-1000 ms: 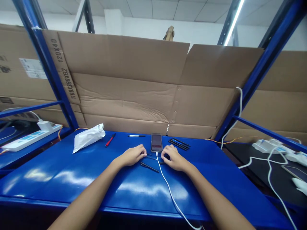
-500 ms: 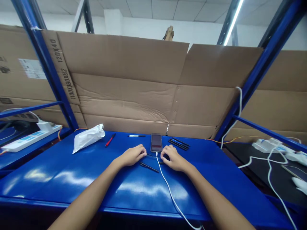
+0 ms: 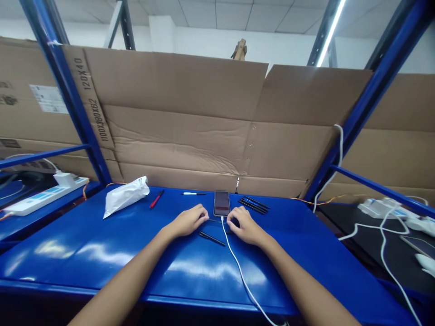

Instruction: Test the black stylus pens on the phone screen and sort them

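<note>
My left hand (image 3: 190, 220) is closed in a pinch on one end of a thin dark rod (image 3: 216, 221), near the middle of the blue table (image 3: 112, 253). On the other side of the white cable (image 3: 238, 265), my right hand (image 3: 245, 224) has thumb and forefinger curled together at the rod's other end; what they hold is too small to make out. A phone (image 3: 221, 203) lies just beyond both hands, the cable plugged into its near end. Nearer to me than the rod is a black pen (image 3: 211, 238). Several black pens (image 3: 254, 205) lie right of the phone.
A white plastic bag (image 3: 125, 196), a red pen (image 3: 156, 199) and a white pen (image 3: 193, 194) lie towards the back left. Cardboard (image 3: 183, 149) stands behind the table. Power strips (image 3: 44, 197) and cables flank it.
The fingertips of my two hands have shifted slightly, and the thin rod now shows as one line between them. The dark piece by my right fingertips is less visible.
</note>
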Available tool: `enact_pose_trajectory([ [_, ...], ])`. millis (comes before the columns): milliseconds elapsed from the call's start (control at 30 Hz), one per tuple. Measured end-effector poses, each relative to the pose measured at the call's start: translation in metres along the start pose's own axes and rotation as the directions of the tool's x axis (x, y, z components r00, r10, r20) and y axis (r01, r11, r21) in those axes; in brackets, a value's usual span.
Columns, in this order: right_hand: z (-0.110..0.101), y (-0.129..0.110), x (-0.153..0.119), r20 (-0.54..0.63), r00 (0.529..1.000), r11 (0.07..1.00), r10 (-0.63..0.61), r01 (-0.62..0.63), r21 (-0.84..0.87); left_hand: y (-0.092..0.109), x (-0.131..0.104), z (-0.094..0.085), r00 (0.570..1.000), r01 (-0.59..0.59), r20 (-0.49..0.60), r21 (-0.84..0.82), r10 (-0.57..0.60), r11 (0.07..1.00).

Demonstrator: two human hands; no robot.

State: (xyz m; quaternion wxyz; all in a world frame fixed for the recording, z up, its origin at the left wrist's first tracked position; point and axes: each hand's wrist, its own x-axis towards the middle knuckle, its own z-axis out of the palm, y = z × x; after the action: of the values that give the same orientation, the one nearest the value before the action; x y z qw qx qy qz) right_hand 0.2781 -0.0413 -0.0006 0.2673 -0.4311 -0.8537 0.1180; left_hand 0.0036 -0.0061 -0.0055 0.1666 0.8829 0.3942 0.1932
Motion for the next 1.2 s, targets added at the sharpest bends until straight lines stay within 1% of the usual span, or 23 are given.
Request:
enact_pose_trajectory([
  [100, 0.004, 0.001, 0.002, -0.066, 0.997, 0.999, 0.035, -0.034, 0.005, -0.003, 0.001, 0.002, 0.999, 0.019, -0.028, -0.032, -0.02, 0.999],
  [233, 0.005, 0.003, 0.003, -0.123, 0.99, 0.995, 0.063, -0.053, 0.088, -0.004, 0.004, 0.002, 0.998, 0.012, -0.062, -0.132, -0.02, 0.991],
  [333, 0.006, 0.001, 0.003, -0.13, 0.989, 0.988, 0.072, -0.053, 0.144, 0.0, 0.006, 0.003, 0.998, -0.002, -0.065, -0.194, -0.011, 0.981],
  [400, 0.006, -0.002, 0.003, -0.133, 0.989, 0.986, 0.069, -0.047, 0.159, 0.005, 0.006, 0.004, 0.998, -0.006, -0.067, -0.208, -0.008, 0.978],
  [533, 0.006, -0.005, 0.003, -0.144, 0.986, 0.985, 0.081, -0.057, 0.163, 0.011, 0.007, 0.007, 0.998, 0.008, -0.065, -0.19, -0.021, 0.982],
  [633, 0.006, -0.004, 0.002, -0.128, 0.987, 0.982, 0.099, -0.076, 0.173, 0.013, 0.007, 0.008, 0.997, 0.026, -0.066, -0.193, -0.039, 0.981],
  [733, 0.006, -0.005, 0.002, -0.108, 0.99, 0.982, 0.089, -0.07, 0.175, 0.015, 0.006, 0.008, 0.997, 0.039, -0.063, -0.198, -0.052, 0.979],
  [833, 0.005, -0.005, 0.001, -0.12, 0.989, 0.984, 0.089, -0.068, 0.166, 0.019, 0.005, 0.008, 0.996, 0.063, -0.046, -0.194, -0.074, 0.979],
  [900, 0.003, -0.004, 0.001, -0.126, 0.988, 0.988, 0.087, -0.069, 0.136, 0.021, 0.004, 0.006, 0.995, 0.078, -0.045, -0.176, -0.087, 0.981],
  [967, 0.001, -0.001, 0.0, -0.129, 0.988, 0.992, 0.087, -0.073, 0.105, 0.024, 0.002, 0.001, 0.997, 0.057, -0.036, -0.125, -0.062, 0.991],
  [1067, -0.001, 0.004, -0.003, -0.076, 0.994, 0.995, 0.074, -0.069, 0.068, 0.027, -0.002, -0.006, 0.998, -0.045, 0.047, -0.01, 0.046, 0.999],
  [1200, 0.002, 0.005, -0.005, -0.005, 0.995, 0.995, 0.097, -0.097, 0.04, 0.03, -0.005, -0.012, 0.991, -0.064, 0.124, 0.125, 0.048, 0.99],
])
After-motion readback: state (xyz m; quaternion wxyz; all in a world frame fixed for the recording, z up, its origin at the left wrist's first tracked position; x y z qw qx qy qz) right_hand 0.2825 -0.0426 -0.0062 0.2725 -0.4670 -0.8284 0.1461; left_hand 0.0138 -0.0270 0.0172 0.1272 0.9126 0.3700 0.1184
